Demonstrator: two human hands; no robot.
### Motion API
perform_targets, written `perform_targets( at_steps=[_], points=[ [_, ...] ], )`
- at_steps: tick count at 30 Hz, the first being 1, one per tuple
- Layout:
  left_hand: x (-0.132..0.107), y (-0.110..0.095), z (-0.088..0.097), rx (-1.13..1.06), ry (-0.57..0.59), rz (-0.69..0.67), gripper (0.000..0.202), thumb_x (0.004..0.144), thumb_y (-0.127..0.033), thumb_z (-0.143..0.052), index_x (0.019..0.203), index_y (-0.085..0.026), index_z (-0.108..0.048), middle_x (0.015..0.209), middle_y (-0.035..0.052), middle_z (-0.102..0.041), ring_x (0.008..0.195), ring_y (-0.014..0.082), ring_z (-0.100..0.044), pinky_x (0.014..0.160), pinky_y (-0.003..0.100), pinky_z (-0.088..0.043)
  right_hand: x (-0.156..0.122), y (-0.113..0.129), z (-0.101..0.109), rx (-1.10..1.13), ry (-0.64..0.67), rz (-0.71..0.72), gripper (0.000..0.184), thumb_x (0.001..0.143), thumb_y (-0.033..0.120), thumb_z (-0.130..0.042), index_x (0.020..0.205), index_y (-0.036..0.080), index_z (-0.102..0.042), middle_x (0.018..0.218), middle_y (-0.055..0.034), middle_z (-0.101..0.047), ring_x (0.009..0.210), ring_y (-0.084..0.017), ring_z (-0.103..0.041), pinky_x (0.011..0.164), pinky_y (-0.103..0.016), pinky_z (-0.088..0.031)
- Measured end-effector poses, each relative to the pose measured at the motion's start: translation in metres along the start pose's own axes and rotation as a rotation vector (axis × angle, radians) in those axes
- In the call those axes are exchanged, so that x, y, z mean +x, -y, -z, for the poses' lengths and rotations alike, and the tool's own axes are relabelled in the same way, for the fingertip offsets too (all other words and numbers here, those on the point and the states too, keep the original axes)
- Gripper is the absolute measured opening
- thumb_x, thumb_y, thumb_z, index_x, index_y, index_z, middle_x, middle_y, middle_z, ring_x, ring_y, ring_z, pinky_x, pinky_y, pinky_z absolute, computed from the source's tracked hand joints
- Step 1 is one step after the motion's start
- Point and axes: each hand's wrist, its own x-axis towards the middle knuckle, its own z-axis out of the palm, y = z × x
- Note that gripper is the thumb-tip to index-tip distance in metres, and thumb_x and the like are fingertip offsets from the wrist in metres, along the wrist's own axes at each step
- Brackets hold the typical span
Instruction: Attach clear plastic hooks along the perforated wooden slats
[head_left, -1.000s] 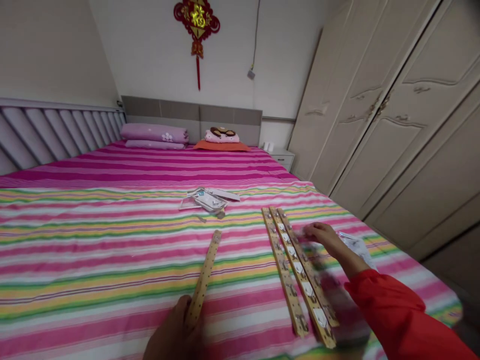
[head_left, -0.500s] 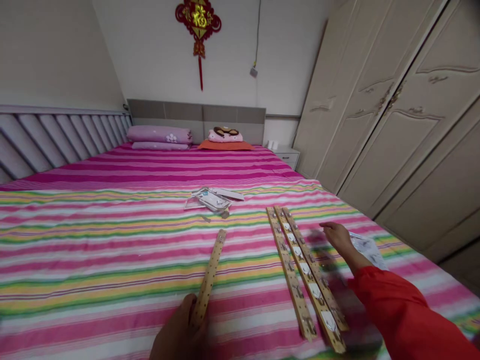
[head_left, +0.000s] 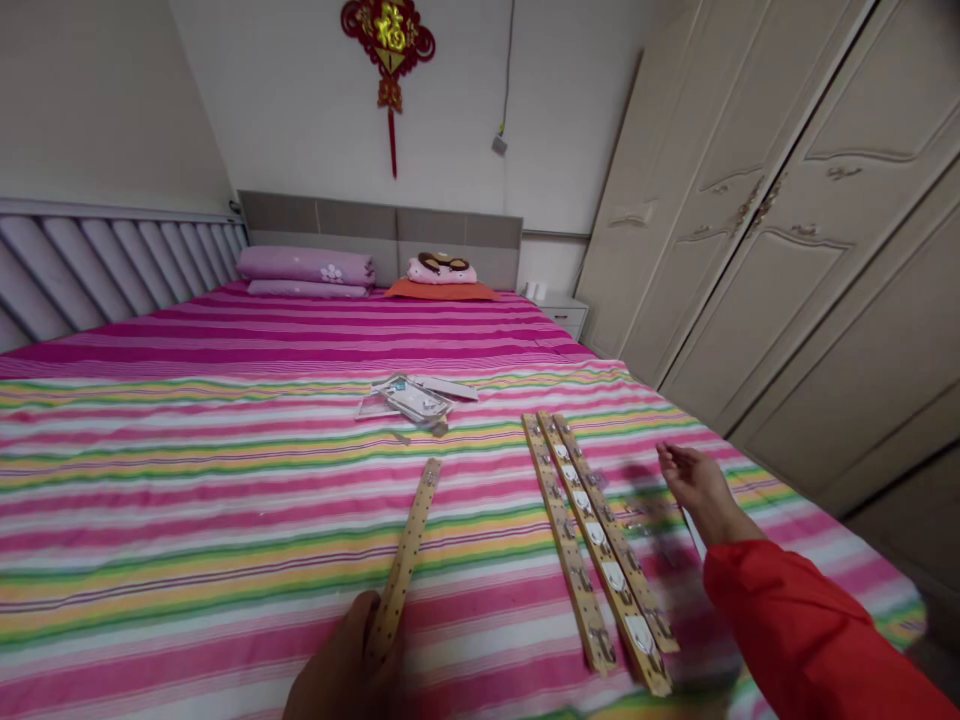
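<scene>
My left hand point(head_left: 337, 655) is wrapped round the near end of a wooden strip point(head_left: 407, 545) with rows of small holes and one bit of metal at its far end. Out to the right, my right hand point(head_left: 701, 490) hovers above the bed with fingertips drawn together; anything between them is too small to make out. Between the hands lie three wooden strips side by side. The left strip point(head_left: 564, 535) and the right strip point(head_left: 626, 553) carry metal hooks. On the middle strip point(head_left: 592, 530) sit white plates with hooks. Small clear packets point(head_left: 645, 515) lie near my right hand.
Opened packaging point(head_left: 416, 398) with a clear tray lies farther up the striped bed cover point(head_left: 225, 520). Folded bedding point(head_left: 307, 268) rests against the headboard point(head_left: 322, 220). A tall wardrobe point(head_left: 787, 270) stands along the right side, a white nightstand point(head_left: 564, 312) beyond the bed.
My right hand has moved slightly right and its fingers have curled in. The view has shifted a little. My left hand keeps hold of the wooden strip.
</scene>
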Motion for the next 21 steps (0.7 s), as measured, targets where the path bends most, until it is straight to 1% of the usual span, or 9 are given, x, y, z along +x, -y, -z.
perform_targets(
  at_steps=[2, 4, 8, 9, 10, 11, 14, 17, 21],
  points=[
    [0.0, 0.0, 0.0, 0.006, -0.002, -0.002, 0.03, 0.084, -0.036, -0.04, 0.112, -0.025, -0.043, 0.105, 0.0057, -0.065, 0.085, 0.0213, -0.064, 0.067, 0.029, -0.042, -0.011, -0.002, -0.01, -0.127, 0.077, -0.036, 0.011, 0.06, 0.007, -0.064, 0.062, 0.015, -0.058, 0.051, 0.0022, -0.058, 0.037, -0.006, -0.046, 0.031, -0.015, -0.035],
    [-0.001, -0.002, 0.001, 0.012, -0.002, -0.003, 0.025, 0.084, -0.035, -0.04, 0.106, -0.026, -0.045, 0.099, 0.0035, -0.066, 0.08, 0.0201, -0.064, 0.064, 0.027, -0.041, -0.027, -0.013, -0.029, -0.268, 0.183, -0.067, 0.01, 0.059, 0.009, -0.066, 0.066, 0.014, -0.062, 0.052, 0.0015, -0.061, 0.037, -0.006, -0.047, 0.032, -0.015, -0.035],
    [-0.005, -0.007, 0.004, 0.018, -0.017, 0.007, 0.019, 0.082, -0.034, -0.042, 0.099, -0.027, -0.046, 0.088, 0.0002, -0.067, 0.072, 0.0183, -0.063, 0.059, 0.025, -0.037, -0.077, -0.056, -0.09, -0.495, 0.521, -0.064, 0.012, 0.056, 0.012, -0.072, 0.063, 0.015, -0.064, 0.05, 0.003, -0.06, 0.042, -0.009, -0.05, 0.04, -0.019, -0.039],
    [-0.006, -0.008, 0.004, 0.019, -0.021, 0.01, 0.018, 0.082, -0.034, -0.043, 0.098, -0.027, -0.045, 0.087, -0.0001, -0.067, 0.071, 0.018, -0.063, 0.058, 0.025, -0.037, -0.092, -0.068, -0.107, -0.69, 0.738, 0.105, 0.006, 0.063, 0.017, -0.069, 0.065, 0.016, -0.063, 0.055, 0.0025, -0.061, 0.048, -0.01, -0.053, 0.046, -0.02, -0.041],
    [-0.006, -0.009, 0.004, 0.017, -0.024, 0.012, 0.017, 0.082, -0.033, -0.044, 0.098, -0.027, -0.045, 0.088, -0.0003, -0.067, 0.072, 0.0176, -0.063, 0.058, 0.024, -0.036, -0.107, -0.08, -0.123, -0.859, 0.901, 0.304, 0.003, 0.069, 0.019, -0.064, 0.069, 0.016, -0.063, 0.061, 0.0013, -0.062, 0.054, -0.012, -0.055, 0.051, -0.022, -0.044],
    [-0.007, -0.009, 0.004, 0.014, -0.027, 0.012, 0.017, 0.082, -0.033, -0.044, 0.098, -0.027, -0.045, 0.088, -0.0005, -0.067, 0.072, 0.0172, -0.063, 0.057, 0.024, -0.036, -0.122, -0.091, -0.139, -0.902, 0.956, 0.362, 0.004, 0.069, 0.017, -0.063, 0.073, 0.016, -0.064, 0.065, -0.0001, -0.063, 0.059, -0.013, -0.056, 0.054, -0.023, -0.044],
    [-0.007, -0.008, 0.004, 0.01, -0.035, 0.009, 0.015, 0.082, -0.032, -0.043, 0.097, -0.027, -0.045, 0.088, -0.0012, -0.066, 0.071, 0.0164, -0.062, 0.057, 0.024, -0.036, -0.157, -0.117, -0.175, -1.004, 1.051, 0.511, 0.015, 0.07, 0.015, -0.063, 0.085, 0.017, -0.064, 0.086, -0.0053, -0.064, 0.078, -0.017, -0.059, 0.069, -0.026, -0.046],
    [-0.007, -0.006, 0.002, 0.014, -0.04, -0.018, 0.014, 0.082, -0.031, -0.043, 0.095, -0.027, -0.046, 0.088, -0.001, -0.066, 0.072, 0.0157, -0.061, 0.059, 0.023, -0.036, -0.176, -0.134, -0.195, -1.235, 1.137, 0.701, 0.016, 0.08, 0.013, -0.052, 0.09, 0.017, -0.064, 0.101, -0.0098, -0.062, 0.084, -0.018, -0.06, 0.073, -0.025, -0.045],
    [-0.006, -0.005, 0.0, 0.006, -0.056, -0.026, 0.012, 0.083, -0.031, -0.042, 0.094, -0.027, -0.047, 0.089, -0.0002, -0.066, 0.074, 0.0153, -0.061, 0.06, 0.023, -0.036, -0.181, -0.148, -0.206, -1.288, 1.121, 0.667, 0.021, 0.077, 0.005, -0.047, 0.084, 0.011, -0.065, 0.099, -0.0158, -0.063, 0.074, -0.019, -0.062, 0.066, -0.027, -0.045]
  ],
)
